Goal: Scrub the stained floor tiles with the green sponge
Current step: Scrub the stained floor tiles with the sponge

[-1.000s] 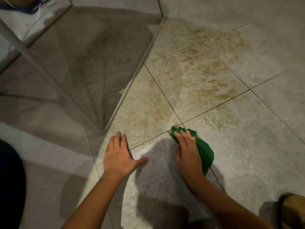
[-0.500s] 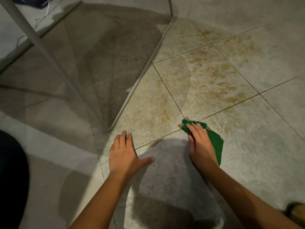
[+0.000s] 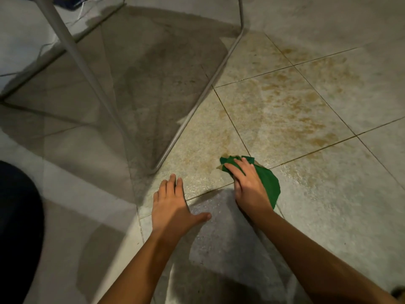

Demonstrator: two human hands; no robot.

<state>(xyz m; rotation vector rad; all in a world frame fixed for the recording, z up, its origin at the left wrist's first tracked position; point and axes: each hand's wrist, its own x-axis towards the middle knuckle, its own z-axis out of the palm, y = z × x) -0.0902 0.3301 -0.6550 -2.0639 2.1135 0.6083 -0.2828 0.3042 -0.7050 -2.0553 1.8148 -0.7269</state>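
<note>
A thin green sponge [image 3: 268, 183] lies flat on the wet floor where four tiles meet. My right hand [image 3: 247, 183] presses down on it, fingers spread over its left half, fingertips near its far edge. Brown stains [image 3: 295, 106] cover the tile beyond the sponge and fade onto the tile to its left. My left hand [image 3: 173, 205] rests palm down on the floor, fingers apart, a hand's width left of the sponge, holding nothing.
A thin metal frame [image 3: 197, 106] with a sheer panel stands on the floor at the left, its lower corner just beyond my left hand. A pale pole [image 3: 72, 49] slants across the upper left. A dark shape [image 3: 17, 227] fills the left edge.
My right hand has slid the sponge forward and a little left along the tile joint. My left hand has stayed planted on the floor.
</note>
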